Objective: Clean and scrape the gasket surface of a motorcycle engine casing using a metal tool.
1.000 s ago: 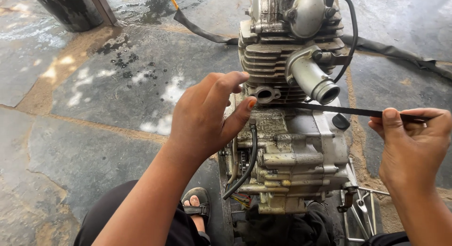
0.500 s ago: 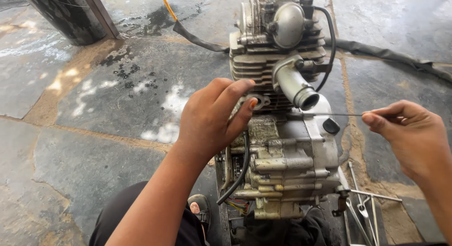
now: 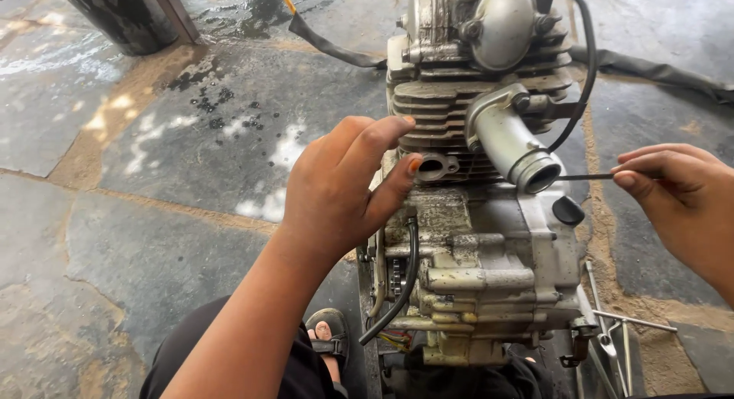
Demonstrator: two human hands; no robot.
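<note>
The right hand [image 3: 677,204] now pinches a thin black rod [image 3: 585,176], drawn farther out than a second ago. The left hand [image 3: 344,189], half-open, braces the motorcycle engine [image 3: 474,246] between both hands.

— Where is everything around the engine [image 3: 482,238]?

— I see it standing on the stone floor [image 3: 153,215]. My left hand [image 3: 344,189] rests against its left side, beside the round port [image 3: 433,167]. My right hand [image 3: 677,196] is to its right, pinching a thin rod [image 3: 585,176] that reaches toward the intake pipe [image 3: 514,143].

— And lower down?

— A hose [image 3: 397,292] hangs on the engine's left face. My sandalled foot [image 3: 327,336] sits left of its base, metal tools [image 3: 612,330] right of it. A barrel [image 3: 126,13] stands far behind, to the left.
</note>
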